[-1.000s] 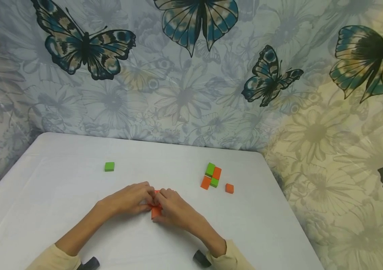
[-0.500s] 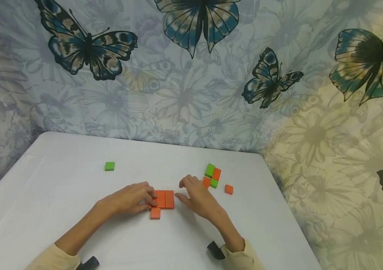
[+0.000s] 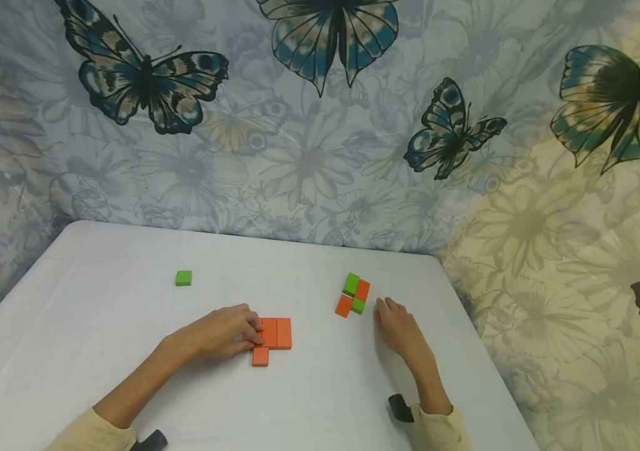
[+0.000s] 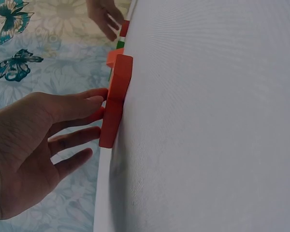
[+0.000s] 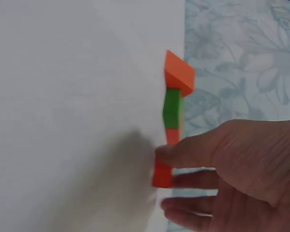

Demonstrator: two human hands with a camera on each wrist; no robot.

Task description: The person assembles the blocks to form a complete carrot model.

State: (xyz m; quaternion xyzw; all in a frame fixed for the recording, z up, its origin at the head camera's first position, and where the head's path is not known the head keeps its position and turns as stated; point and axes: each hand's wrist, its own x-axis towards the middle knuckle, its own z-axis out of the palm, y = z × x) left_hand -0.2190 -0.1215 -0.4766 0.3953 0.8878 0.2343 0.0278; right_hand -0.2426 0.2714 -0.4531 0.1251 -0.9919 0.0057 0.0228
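Note:
In the head view, flat orange blocks (image 3: 277, 332) lie side by side in the middle of the white table, with a smaller orange block (image 3: 260, 357) against their near edge. My left hand (image 3: 224, 329) rests its fingertips on the left end of this group; the fingers look loosely extended in the left wrist view. Further right, my right hand (image 3: 401, 329) is down at the tabletop. The right wrist view shows its thumb and a finger pinching a small orange block (image 5: 162, 176), which the hand hides from the head view.
Left of my right hand lies a cluster of two green blocks (image 3: 350, 284) and two orange blocks (image 3: 362, 289). A lone green block (image 3: 183, 278) sits at the back left. Behind the white table (image 3: 100, 269) hangs a butterfly-patterned backdrop (image 3: 309, 156).
My right hand has left the central orange blocks and moved right, past the cluster, to the separate small orange block. My left hand has stayed at the central group.

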